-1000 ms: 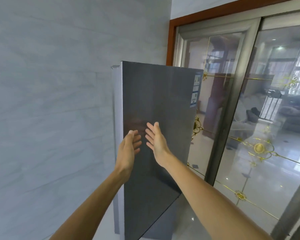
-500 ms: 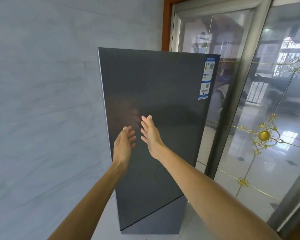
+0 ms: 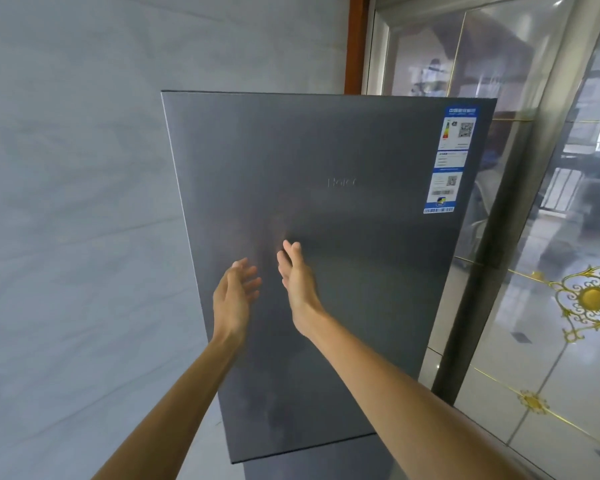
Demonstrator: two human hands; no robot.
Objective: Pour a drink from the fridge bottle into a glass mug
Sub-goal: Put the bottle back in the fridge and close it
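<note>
Both arms are reaching toward the closed dark grey fridge door [image 3: 326, 220]. The left hand [image 3: 234, 299] and right hand [image 3: 297, 282] are hovering side by side before it, palms facing each other, fingers [image 3: 248, 273] spread loosely and holding nothing. Bottle and mug are out of view.

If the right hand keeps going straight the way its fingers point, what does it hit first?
Most likely the dark grey brushed-metal fridge door, shut, directly ahead of the right hand. Nothing shows between them, though the gap is hard to judge from this one view.
</note>
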